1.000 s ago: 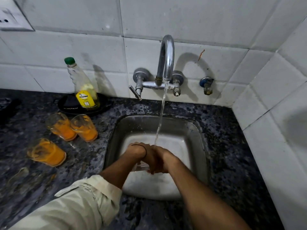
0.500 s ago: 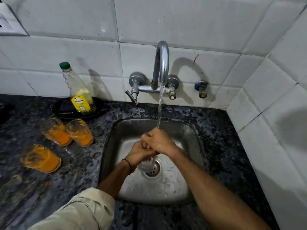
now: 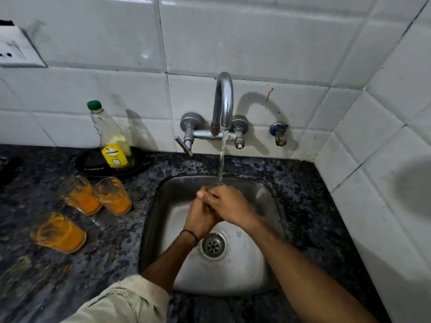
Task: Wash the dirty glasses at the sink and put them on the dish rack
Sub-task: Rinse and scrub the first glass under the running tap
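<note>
Both hands meet over the steel sink (image 3: 264,199), right under the running stream from the faucet (image 3: 223,101). My left hand (image 3: 198,219) grips upward from below and my right hand (image 3: 231,206) curls across it from the right. The glass they hold is almost fully hidden between them; only a faint clear rim (image 3: 218,183) shows where the water lands. Three dirty glasses with orange residue stand on the dark counter to the left: two side by side (image 3: 79,197) (image 3: 114,197) and one nearer me (image 3: 58,233). No dish rack is in view.
A dish soap bottle (image 3: 114,141) with a green cap stands on a black plate (image 3: 93,163) behind the glasses. The drain (image 3: 213,244) lies below my wrists. White tiled walls close the back and right side. A wall socket (image 3: 14,50) is at the upper left.
My hands have risen from low in the basin up to the stream near the faucet. The glass, visible beneath them half a second ago, is now covered by both hands.
</note>
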The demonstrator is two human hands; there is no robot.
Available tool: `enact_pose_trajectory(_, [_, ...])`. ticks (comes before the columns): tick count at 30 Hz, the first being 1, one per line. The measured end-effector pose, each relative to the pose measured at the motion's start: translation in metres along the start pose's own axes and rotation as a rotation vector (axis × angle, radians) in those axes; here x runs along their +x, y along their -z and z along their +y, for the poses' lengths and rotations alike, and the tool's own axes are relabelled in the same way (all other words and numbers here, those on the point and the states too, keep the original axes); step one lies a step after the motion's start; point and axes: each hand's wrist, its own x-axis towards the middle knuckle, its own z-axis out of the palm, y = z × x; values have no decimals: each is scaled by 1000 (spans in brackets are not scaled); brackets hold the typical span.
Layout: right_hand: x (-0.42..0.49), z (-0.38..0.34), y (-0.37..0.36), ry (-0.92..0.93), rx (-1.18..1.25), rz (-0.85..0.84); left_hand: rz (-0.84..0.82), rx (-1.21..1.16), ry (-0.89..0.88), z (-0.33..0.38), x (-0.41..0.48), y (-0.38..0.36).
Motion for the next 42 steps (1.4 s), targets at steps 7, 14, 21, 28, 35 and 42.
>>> enact_pose_trajectory(7, [-12,31,-11,314,68,233,87,-196,-28,3,3,11])
enact_pose_trajectory(14, [-16,20,-31,-43,763,181,-35,-128,-75,8,-2,6])
enact_pose_trajectory(21, [-7,39,-12,6,695,151,-167,-154,-26,13,1,36])
enact_pose_trajectory(28, [-12,47,-14,76,546,24,-658,625,-573,23,38,76])
enact_pose_trajectory(35, [-10,49,-9,68,499,-131,-895,946,-645,32,51,89])
enact_pose_trajectory(42, [-16,57,-4,126,430,-27,-720,393,-81,44,16,40])
